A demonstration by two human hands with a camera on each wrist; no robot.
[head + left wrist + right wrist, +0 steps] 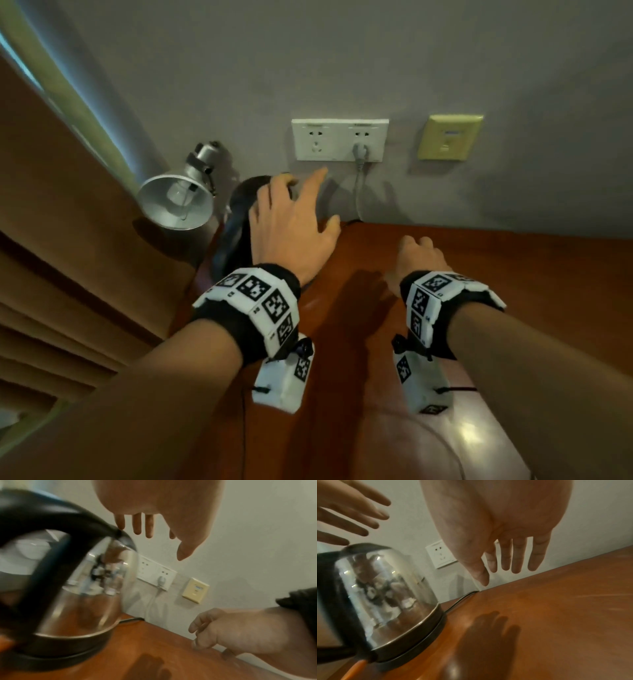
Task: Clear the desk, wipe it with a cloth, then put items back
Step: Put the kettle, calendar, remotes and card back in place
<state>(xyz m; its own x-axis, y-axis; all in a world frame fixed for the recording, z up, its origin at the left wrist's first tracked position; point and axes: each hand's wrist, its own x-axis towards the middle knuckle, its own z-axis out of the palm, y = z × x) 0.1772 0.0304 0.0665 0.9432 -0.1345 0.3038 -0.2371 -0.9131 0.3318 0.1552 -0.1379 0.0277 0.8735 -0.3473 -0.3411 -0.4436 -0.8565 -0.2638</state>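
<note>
A steel electric kettle [388, 595] with a black lid and handle stands on its black base at the desk's back left corner [236, 212]. My left hand [291, 219] hovers spread just over the kettle's [77, 595] lid, fingers straight [175, 543]; whether the little finger touches the lid I cannot tell. To the right of the kettle, my right hand [418, 257] hangs above the bare desk top, fingers relaxed and pointing down [501, 566], holding nothing. The reddish-brown wooden desk [479, 274] shows both hands' shadows.
The kettle's cord [358, 192] runs up from the desk's back edge to a white double socket [339, 138]. A yellow wall plate [448, 137] sits to its right. A metal clamp lamp [174, 198] hangs left of the kettle, beside brown curtains [51, 240].
</note>
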